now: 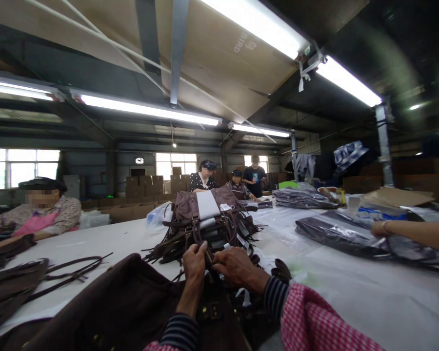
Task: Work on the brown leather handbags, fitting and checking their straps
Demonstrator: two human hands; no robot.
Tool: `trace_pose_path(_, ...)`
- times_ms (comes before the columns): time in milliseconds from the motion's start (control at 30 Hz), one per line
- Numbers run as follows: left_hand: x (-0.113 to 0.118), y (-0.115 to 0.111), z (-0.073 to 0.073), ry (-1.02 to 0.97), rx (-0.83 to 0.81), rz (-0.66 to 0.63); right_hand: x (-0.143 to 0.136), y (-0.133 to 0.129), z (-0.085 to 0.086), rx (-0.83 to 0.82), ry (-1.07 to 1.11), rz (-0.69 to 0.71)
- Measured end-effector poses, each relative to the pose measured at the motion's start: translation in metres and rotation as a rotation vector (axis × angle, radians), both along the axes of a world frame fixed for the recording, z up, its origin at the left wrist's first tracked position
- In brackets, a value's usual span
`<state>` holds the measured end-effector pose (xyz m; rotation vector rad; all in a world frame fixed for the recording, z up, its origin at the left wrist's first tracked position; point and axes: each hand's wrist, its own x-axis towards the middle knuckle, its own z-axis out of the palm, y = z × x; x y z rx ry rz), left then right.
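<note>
A dark brown bag (131, 297) lies at the near edge of the white table, in front of me. Above it my left hand (194, 263) pinches a dark brown strap (209, 257). My right hand (237, 265) closes on the same strap from the right, its fingertips close to those of my left hand. Just beyond both hands rises a stack of brown bags (181, 207) with hanging straps and buckles; a white wrap (207, 204) goes round the top one.
More brown bags (14, 287) lie at the left on the white table (113, 239). Plastic-wrapped bags (332, 229) lie at the right, where another person's hand (382, 228) touches one. A person (40, 209) works at the left; several others are beyond the stack.
</note>
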<state>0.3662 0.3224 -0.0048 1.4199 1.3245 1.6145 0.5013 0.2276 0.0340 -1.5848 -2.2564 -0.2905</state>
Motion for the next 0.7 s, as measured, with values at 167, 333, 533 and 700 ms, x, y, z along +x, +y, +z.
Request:
trace_pose_path(167, 0.003, -0.001, -0.003, 0.11, -0.034, -0.047, -0.002, 0.016, -0.008, 0.046, -0.045, -0.026)
trace_pose_path(333, -0.004, -0.004, -0.002, 0.265, -0.094, 0.027, -0.011, 0.032, -0.012, 0.106, -0.098, 0.045)
trace_pose_path(533, -0.01, -0.012, 0.004, 0.353, -0.081, 0.163, -0.008, 0.026, -0.011, 0.135, -0.173, 0.109)
trace_pose_path(700, -0.006, -0.011, -0.003, 0.333, -0.095, 0.263, 0.01, -0.018, -0.023, 0.135, -0.268, 0.231)
